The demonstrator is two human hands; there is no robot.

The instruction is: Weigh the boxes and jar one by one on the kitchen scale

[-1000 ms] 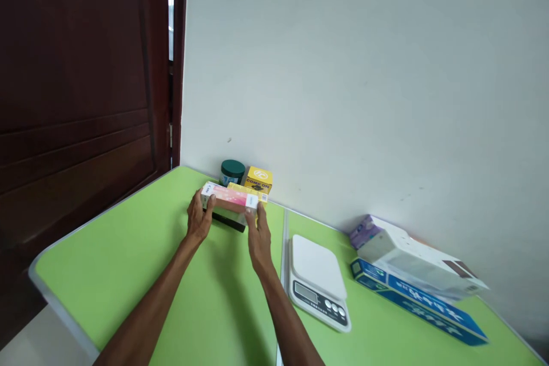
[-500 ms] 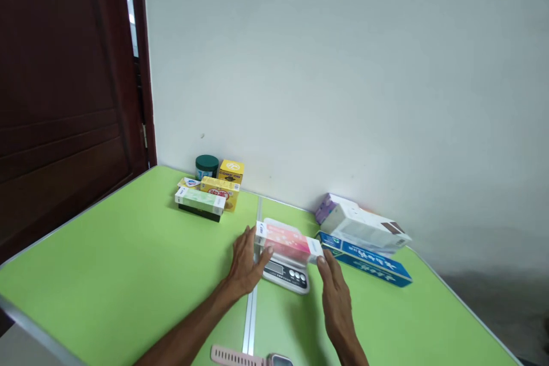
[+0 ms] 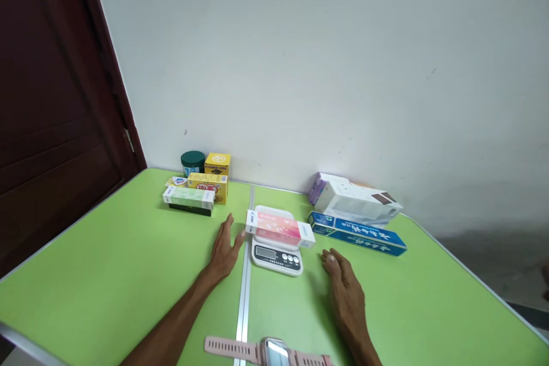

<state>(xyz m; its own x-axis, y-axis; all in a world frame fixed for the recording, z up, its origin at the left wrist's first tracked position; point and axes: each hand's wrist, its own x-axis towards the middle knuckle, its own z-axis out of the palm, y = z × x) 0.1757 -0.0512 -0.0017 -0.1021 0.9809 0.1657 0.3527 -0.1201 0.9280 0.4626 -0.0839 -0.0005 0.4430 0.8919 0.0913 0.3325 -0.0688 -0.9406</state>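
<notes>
A pink and white oblong carton (image 3: pixel 278 229) lies crosswise on the pan of a white digital kitchen scale (image 3: pixel 278 259). Its ends overhang the pan on both sides. My left hand (image 3: pixel 225 249) is just left of the carton and scale, thumb and fingers apart, holding nothing. To the right, lower than the carton's other end, my right hand (image 3: pixel 344 286) is held above the table with nothing in it and its fingers loosely extended. Whether the scale's display shows a number cannot be read.
On the green table (image 3: pixel 128 251), a green-lidded jar (image 3: pixel 193 163), yellow boxes (image 3: pixel 217 164) and a light green carton (image 3: pixel 189 197) stand back left. A blue toothpaste box (image 3: pixel 358 233) and white box (image 3: pixel 355 201) lie right. A pink-strapped smartwatch (image 3: pixel 274 350) lies at the front.
Both hands have let go of the pink carton, which now rests on the scale. The left hand has drawn off leftward, the right hand rightward and down. The view has shifted slightly.
</notes>
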